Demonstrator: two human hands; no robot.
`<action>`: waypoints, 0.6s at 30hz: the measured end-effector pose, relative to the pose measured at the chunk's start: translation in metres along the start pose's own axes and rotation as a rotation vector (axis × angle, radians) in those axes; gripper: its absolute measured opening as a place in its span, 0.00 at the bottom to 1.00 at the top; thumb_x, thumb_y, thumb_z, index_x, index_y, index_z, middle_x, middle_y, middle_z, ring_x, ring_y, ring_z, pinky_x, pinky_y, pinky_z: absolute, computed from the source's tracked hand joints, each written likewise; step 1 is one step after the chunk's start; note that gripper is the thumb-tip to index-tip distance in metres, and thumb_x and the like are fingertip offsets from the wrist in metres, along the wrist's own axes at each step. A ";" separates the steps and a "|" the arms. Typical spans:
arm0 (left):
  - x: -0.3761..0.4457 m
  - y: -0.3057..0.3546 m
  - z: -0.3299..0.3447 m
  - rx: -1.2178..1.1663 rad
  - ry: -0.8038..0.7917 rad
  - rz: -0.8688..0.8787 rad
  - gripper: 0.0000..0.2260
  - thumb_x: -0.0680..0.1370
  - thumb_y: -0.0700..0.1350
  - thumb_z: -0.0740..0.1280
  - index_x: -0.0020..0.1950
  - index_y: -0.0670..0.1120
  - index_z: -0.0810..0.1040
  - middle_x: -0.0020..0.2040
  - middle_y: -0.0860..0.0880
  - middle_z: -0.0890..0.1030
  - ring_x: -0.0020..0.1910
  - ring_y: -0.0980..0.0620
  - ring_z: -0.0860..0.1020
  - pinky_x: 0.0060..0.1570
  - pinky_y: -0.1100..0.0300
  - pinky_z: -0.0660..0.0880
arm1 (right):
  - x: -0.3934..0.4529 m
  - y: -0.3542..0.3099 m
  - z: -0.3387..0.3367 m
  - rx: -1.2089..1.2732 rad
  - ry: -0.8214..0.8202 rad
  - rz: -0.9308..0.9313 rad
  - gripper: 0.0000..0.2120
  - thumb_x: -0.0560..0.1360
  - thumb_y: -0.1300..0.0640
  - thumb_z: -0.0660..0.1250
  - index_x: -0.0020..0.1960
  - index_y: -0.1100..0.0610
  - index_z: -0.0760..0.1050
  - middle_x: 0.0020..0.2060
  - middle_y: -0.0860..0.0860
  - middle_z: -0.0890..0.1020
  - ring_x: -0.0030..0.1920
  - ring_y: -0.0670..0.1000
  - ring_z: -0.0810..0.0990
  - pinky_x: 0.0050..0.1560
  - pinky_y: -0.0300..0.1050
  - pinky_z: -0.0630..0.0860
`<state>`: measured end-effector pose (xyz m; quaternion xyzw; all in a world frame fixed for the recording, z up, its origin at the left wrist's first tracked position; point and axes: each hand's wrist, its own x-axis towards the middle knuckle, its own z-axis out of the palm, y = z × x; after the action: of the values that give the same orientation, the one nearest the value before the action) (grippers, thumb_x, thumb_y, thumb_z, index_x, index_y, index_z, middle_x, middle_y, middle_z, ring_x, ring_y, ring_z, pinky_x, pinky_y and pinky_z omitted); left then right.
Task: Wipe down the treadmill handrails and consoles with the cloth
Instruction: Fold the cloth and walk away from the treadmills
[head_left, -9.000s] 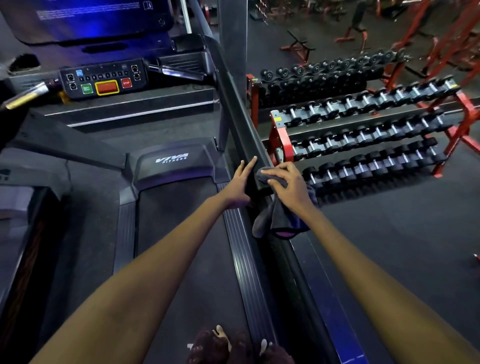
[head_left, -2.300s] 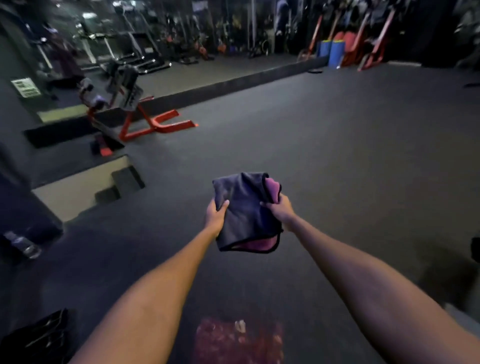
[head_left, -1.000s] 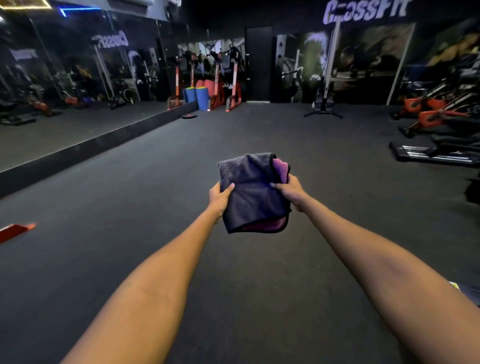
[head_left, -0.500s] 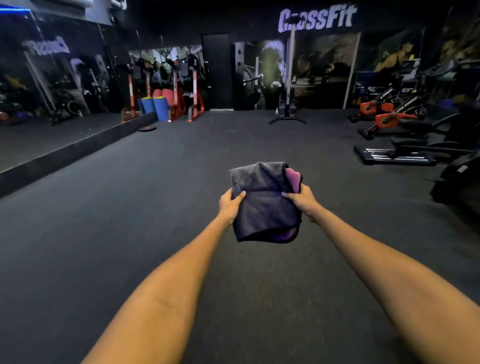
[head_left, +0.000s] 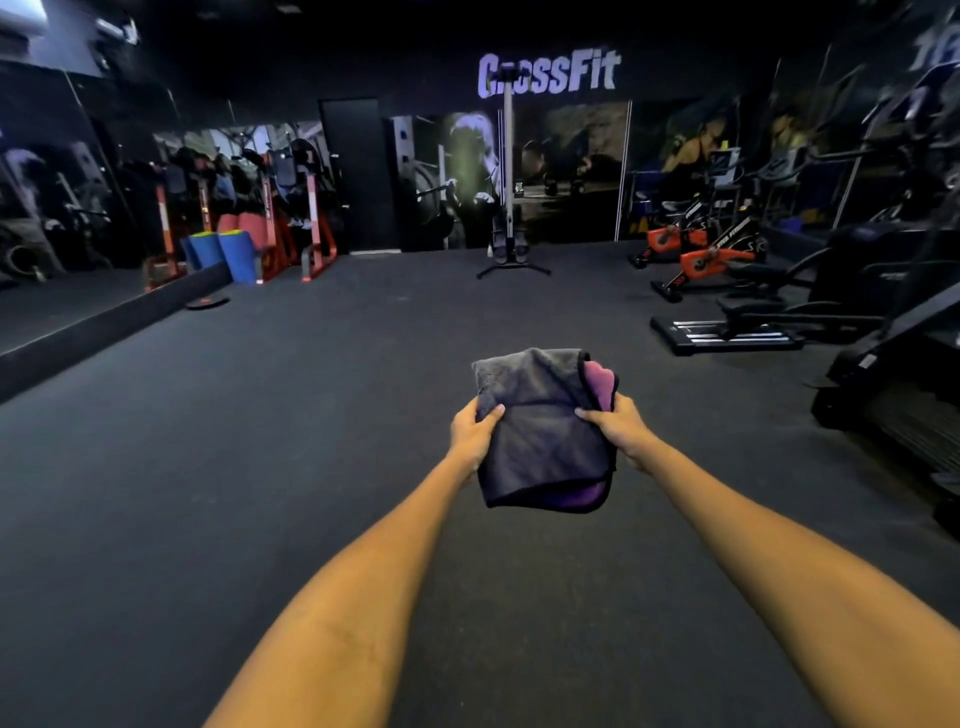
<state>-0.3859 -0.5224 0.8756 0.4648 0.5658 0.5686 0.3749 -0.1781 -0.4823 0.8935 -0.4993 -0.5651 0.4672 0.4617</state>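
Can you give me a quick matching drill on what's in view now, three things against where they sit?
Things:
1. cloth
2. blue rolls
3. orange bikes

Places:
A. far right, by the wall
B. far left, by the red racks
C. centre, gripped by left hand and right hand

Pairs: 1-C, 2-B, 3-A

A dim gym with a dark rubber floor (head_left: 291, 415) stretching to a black back wall, where a pale "CrossFit" sign (head_left: 548, 74) glows above large murals. A mirror wall (head_left: 62, 197) runs along the left, red racks (head_left: 291, 228) and blue pads (head_left: 236, 254) at its far end. A tall cable tower (head_left: 508, 176) stands centre-back — orange spin bikes (head_left: 701, 257) and black cardio machines (head_left: 852, 280) line the right.
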 end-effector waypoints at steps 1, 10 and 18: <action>0.017 -0.002 0.005 0.006 -0.007 0.002 0.11 0.78 0.43 0.67 0.59 0.43 0.77 0.56 0.46 0.80 0.54 0.49 0.78 0.58 0.52 0.75 | 0.017 0.002 -0.001 -0.003 0.004 -0.004 0.19 0.71 0.65 0.71 0.61 0.63 0.74 0.54 0.57 0.79 0.53 0.54 0.78 0.53 0.46 0.74; 0.207 0.002 0.088 0.006 -0.075 0.047 0.08 0.78 0.42 0.66 0.57 0.46 0.77 0.57 0.45 0.80 0.55 0.49 0.79 0.59 0.51 0.75 | 0.207 0.004 -0.044 0.004 0.039 -0.031 0.19 0.72 0.66 0.70 0.61 0.63 0.73 0.53 0.55 0.79 0.52 0.53 0.77 0.51 0.44 0.72; 0.339 -0.001 0.179 -0.028 -0.155 0.047 0.07 0.79 0.43 0.65 0.56 0.47 0.77 0.53 0.50 0.80 0.55 0.50 0.79 0.57 0.53 0.76 | 0.350 0.011 -0.104 -0.068 0.125 -0.013 0.18 0.71 0.64 0.71 0.60 0.61 0.75 0.53 0.56 0.80 0.53 0.54 0.78 0.56 0.48 0.75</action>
<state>-0.3124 -0.1463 0.8974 0.5152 0.5163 0.5473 0.4105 -0.1000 -0.1261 0.9166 -0.5390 -0.5539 0.4126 0.4822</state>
